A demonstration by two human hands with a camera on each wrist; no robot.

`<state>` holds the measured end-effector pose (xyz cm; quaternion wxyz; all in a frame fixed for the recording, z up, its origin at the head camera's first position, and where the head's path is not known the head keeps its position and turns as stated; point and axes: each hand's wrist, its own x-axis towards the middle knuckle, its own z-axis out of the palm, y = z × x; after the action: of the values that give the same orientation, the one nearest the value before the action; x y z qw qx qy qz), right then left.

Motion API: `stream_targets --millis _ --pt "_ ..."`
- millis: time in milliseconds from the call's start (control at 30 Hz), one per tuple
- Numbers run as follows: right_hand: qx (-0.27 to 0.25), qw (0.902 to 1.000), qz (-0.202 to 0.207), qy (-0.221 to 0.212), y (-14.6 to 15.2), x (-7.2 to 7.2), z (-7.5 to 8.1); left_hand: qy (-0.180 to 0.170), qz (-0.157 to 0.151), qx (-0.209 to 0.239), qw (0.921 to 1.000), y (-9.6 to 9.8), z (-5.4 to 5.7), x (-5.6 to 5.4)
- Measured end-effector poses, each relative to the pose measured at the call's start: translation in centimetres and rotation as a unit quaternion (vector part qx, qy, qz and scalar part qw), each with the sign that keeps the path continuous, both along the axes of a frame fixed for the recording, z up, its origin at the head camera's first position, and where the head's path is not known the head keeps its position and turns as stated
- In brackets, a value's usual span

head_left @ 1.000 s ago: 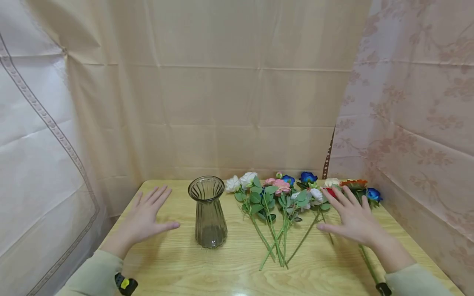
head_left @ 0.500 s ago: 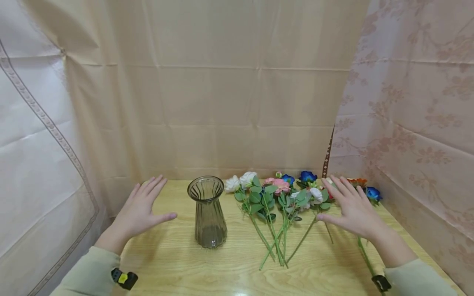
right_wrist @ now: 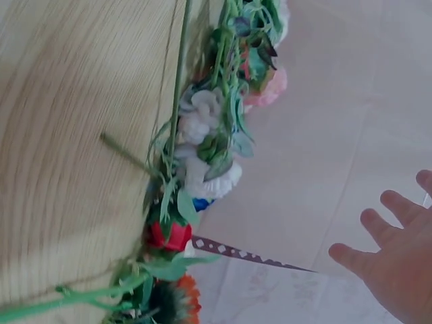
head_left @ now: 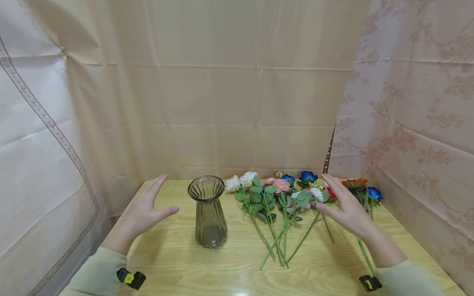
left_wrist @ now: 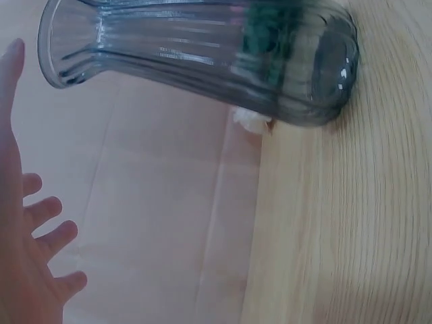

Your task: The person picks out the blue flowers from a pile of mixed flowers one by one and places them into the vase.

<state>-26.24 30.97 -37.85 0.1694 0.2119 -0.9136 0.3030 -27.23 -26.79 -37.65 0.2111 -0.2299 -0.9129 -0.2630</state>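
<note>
A ribbed smoky glass vase (head_left: 211, 218) stands upright left of the table's middle. My left hand (head_left: 144, 213) hovers to its left, fingers extended, thumb toward the vase, holding nothing. To the right of the vase lie several artificial flowers, with white roses (head_left: 247, 180), a pink bloom (head_left: 281, 186) and blue blooms (head_left: 308, 176) toward the back and green stems (head_left: 277, 246) toward the front. My right hand (head_left: 348, 211) is raised over the right part of the flowers with fingers extended and nothing in it. A red flower (right_wrist: 170, 235) shows in the right wrist view.
The wooden table (head_left: 177, 271) has beige cloth (head_left: 237, 102) hanging behind it. Patterned cloth (head_left: 418, 123) hangs at the right and white cloth (head_left: 33, 135) at the left. An orange flower (head_left: 354, 183) and a blue flower (head_left: 374, 193) lie near the right edge.
Both hands have turned so the palms face each other more, and the fingers now overlap in the head view. The right hand has shifted slightly left. Vase and flowers have stayed put.
</note>
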Motion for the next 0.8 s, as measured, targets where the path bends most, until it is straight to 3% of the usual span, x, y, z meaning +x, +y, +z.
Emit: stream_targets --millis 200,433,600,800 --pt "-0.058 0.9982 0.011 0.008 -0.7 -0.1 -0.3 -0.005 -0.035 0.087 0.9955 1.0 -0.7 0.0" --pt "-0.131 0.9901 0.049 -0.011 -1.3 -0.3 -0.5 -0.018 -0.077 0.164 0.9834 2.2 -1.5 -0.4" --pt "-0.189 0.9787 0.078 -0.019 -1.9 -0.5 -0.9 -0.033 -0.096 0.200 0.9744 3.1 -2.1 -0.4" --pt "-0.262 0.9571 0.114 -0.046 -2.9 -0.9 -1.2 -0.054 -0.114 0.234 0.9641 4.1 -2.8 -0.4"
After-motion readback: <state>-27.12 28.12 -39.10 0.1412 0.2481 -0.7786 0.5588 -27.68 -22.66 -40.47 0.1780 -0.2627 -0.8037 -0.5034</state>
